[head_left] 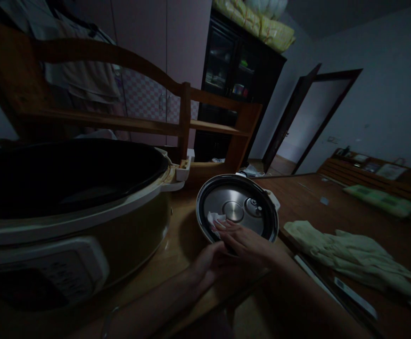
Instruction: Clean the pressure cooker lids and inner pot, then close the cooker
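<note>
A round pot lid [233,194] lies inner side up, with a shiny metal plate, a dark rim ring and a small valve. My right hand [242,240] reaches over its near part, fingers closed on a crumpled white tissue [215,218] pressed against the lid's inner face near the left rim. Just below, my left hand [210,263] is at the lid's near edge, seemingly gripping it; its fingers are partly covered by my right hand. To the left stands a large electric cooker [135,240], uncovered, with a dark inner pot [120,179].
Both stand on a wooden surface [163,273] backed by a wooden rail [138,122]. On the brown surface at right lie a pale green cloth [343,249] and a white remote-like object [356,297]. Behind are a dark cabinet [223,61] and an open door [290,117].
</note>
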